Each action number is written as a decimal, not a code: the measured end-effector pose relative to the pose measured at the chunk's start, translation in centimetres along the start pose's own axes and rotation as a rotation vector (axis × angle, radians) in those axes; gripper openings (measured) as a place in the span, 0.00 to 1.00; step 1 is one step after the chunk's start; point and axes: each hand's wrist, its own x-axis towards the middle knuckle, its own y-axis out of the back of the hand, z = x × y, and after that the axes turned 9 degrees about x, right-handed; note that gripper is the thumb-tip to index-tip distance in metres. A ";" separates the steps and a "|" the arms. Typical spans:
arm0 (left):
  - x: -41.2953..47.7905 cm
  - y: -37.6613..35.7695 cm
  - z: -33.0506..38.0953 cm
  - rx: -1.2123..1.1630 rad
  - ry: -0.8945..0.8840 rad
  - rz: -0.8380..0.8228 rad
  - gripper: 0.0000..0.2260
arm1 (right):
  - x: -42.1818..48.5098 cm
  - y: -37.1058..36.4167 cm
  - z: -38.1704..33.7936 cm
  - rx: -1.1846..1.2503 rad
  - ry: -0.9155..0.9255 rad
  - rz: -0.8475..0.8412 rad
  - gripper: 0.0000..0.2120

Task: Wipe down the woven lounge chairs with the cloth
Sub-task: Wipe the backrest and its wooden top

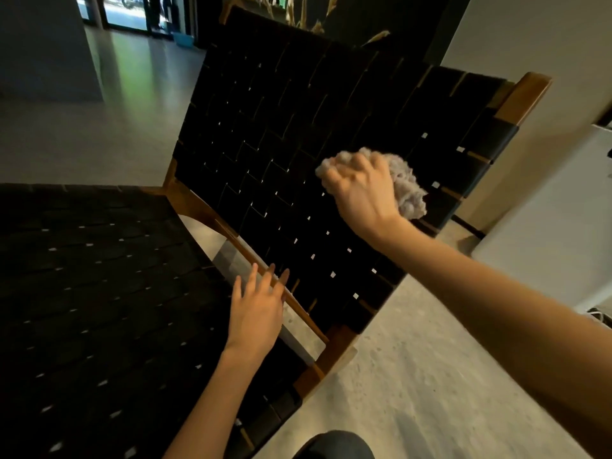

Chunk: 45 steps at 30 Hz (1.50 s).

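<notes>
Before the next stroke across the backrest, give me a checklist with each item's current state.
1. Grip on cloth: the right hand holds the bunched cloth: ok.
2. Cloth pressed against the woven backrest: ok.
3. Chair steadied: the left hand lies with straight fingers at the wooden rail: ok.
4. Weave ahead of the cloth free of objects: ok.
5. Cloth clean enough to go on: cannot tell.
6. Seat already wiped: cannot tell.

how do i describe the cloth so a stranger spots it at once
Find the black woven chair backrest with its wooden frame. On its right part, the right hand grips a bunched cloth. It is the only pale, fluffy thing on that dark weave.
</notes>
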 end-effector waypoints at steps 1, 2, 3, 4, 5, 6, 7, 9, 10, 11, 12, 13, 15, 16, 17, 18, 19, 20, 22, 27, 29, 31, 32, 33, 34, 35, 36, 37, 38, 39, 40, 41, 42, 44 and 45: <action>0.0 -0.1 -0.1 -0.008 0.004 -0.012 0.23 | -1.1 -1.2 -1.4 0.035 0.041 -0.036 0.18; 0.1 -0.3 -0.2 -0.025 0.012 -0.024 0.24 | -2.3 -2.3 -2.8 0.041 0.081 -0.078 0.18; 0.1 -0.5 -0.4 -0.038 0.020 -0.035 0.24 | -3.5 -3.3 -4.1 0.025 0.126 -0.110 0.18; 0.2 -0.7 -0.5 -0.044 0.026 -0.045 0.24 | -4.7 -3.9 -5.2 0.012 0.171 -0.147 0.18; 0.2 -0.9 -0.6 -0.048 0.032 -0.055 0.23 | -5.7 -4.3 -6.0 0.022 0.209 -0.191 0.17; 0.3 -1.1 -0.6 -0.058 0.036 -0.066 0.22 | -6.8 -4.3 -6.7 0.027 0.250 -0.242 0.15; 0.2 -1.2 -0.5 -0.073 0.037 -0.081 0.22 | -7.9 -4.1 -7.1 0.014 0.300 -0.272 0.13; 0.1 -1.3 -0.2 -0.099 0.031 -0.103 0.22 | -10.1 -3.2 -7.2 0.007 0.368 -0.236 0.08; 0.1 -1.5 -0.1 -0.107 0.027 -0.094 0.22 | -11.2 -3.0 -7.0 0.023 0.395 -0.198 0.07; 0.1 -1.6 0.1 -0.118 0.027 -0.081 0.22 | -12.2 -3.2 -6.6 0.052 0.411 -0.160 0.07; -0.1 -1.7 0.1 -0.136 0.029 -0.071 0.22 | -13.3 -3.4 -6.0 0.089 0.431 -0.113 0.07; -0.3 -1.7 0.1 -0.164 0.034 -0.055 0.22 | -14.0 -3.3 -5.3 0.118 0.464 -0.076 0.08; -0.4 -1.7 0.2 -0.203 0.035 -0.017 0.24 | -15.0 -3.5 -3.7 0.166 0.528 0.047 0.07; -0.4 -1.8 0.4 -0.218 0.030 -0.001 0.24 | -15.5 -3.8 -2.9 0.164 0.553 0.096 0.08; -0.4 -1.9 0.7 -0.220 0.023 0.019 0.25 | -16.2 -4.2 -2.1 0.151 0.565 0.115 0.10; -0.4 -2.1 1.0 -0.222 0.021 0.044 0.26 | -17.0 -4.6 -1.5 0.143 0.565 0.131 0.13; -0.4 -2.1 1.4 -0.237 0.020 0.062 0.26 | -17.7 -5.1 -0.9 0.148 0.540 0.162 0.16; -0.4 -2.1 1.8 -0.271 0.016 0.069 0.26 | -18.6 -5.7 -0.5 0.172 0.486 0.200 0.19; -0.5 -2.1 2.6 -0.375 0.013 0.097 0.26 | -20.3 -7.0 -0.7 0.271 0.337 0.264 0.22; -0.7 0.1 5.3 -0.615 -0.051 0.397 0.17 | -22.7 -9.3 -3.2 0.873 0.072 0.527 0.10; -1.4 0.8 6.4 -0.631 -0.173 0.452 0.17 | -23.0 -9.6 -3.8 1.060 -0.066 0.625 0.11; -2.3 1.0 7.4 -0.586 -0.279 0.426 0.21 | -23.0 -9.6 -4.1 1.141 -0.165 0.668 0.12; -2.7 0.9 7.8 -0.568 -0.293 0.412 0.22 | -23.1 -9.5 -4.1 1.175 -0.184 0.679 0.12; -3.0 0.7 8.2 -0.569 -0.287 0.405 0.22 | -23.1 -9.4 -4.1 1.211 -0.188 0.687 0.12; -3.2 0.7 8.6 -0.587 -0.271 0.399 0.20 | -23.1 -9.2 -3.9 1.243 -0.185 0.690 0.11; -3.2 0.7 9.0 -0.612 -0.246 0.392 0.19 | -23.1 -9.0 -3.6 1.274 -0.181 0.686 0.10; -3.1 0.9 9.4 -0.636 -0.215 0.386 0.18 | -23.2 -8.8 -3.3 1.311 -0.180 0.674 0.10; -3.0 1.1 9.8 -0.664 -0.181 0.372 0.16 | -23.4 -8.6 -3.0 1.349 -0.191 0.657 0.10; -2.9 1.3 10.0 -0.701 -0.157 0.348 0.14 | -23.6 -8.2 -2.6 1.375 -0.220 0.640 0.11; -2.9 1.7 10.2 -0.746 -0.153 0.316 0.13 | -23.7 -7.9 -2.1 1.378 -0.260 0.632 0.11; -2.8 2.1 10.4 -0.798 -0.167 0.285 0.11 | -23.8 -7.5 -1.5 1.354 -0.302 0.637 0.11; -2.8 2.6 10.5 -0.834 -0.193 0.272 0.09 | -23.8 -7.1 -0.8 1.309 -0.342 0.652 0.11; -2.7 3.2 10.6 -0.839 -0.216 0.293 0.06 | -23.7 -6.7 -0.1 1.249 -0.379 0.674 0.11; -2.1 4.7 10.7 -0.814 -0.225 0.384 0.01 | -23.0 -5.7 1.5 1.103 -0.435 0.736 0.09; -1.6 5.5 10.9 -0.808 -0.220 0.428 0.01 | -22.4 -5.1 2.4 1.036 -0.468 0.757 0.08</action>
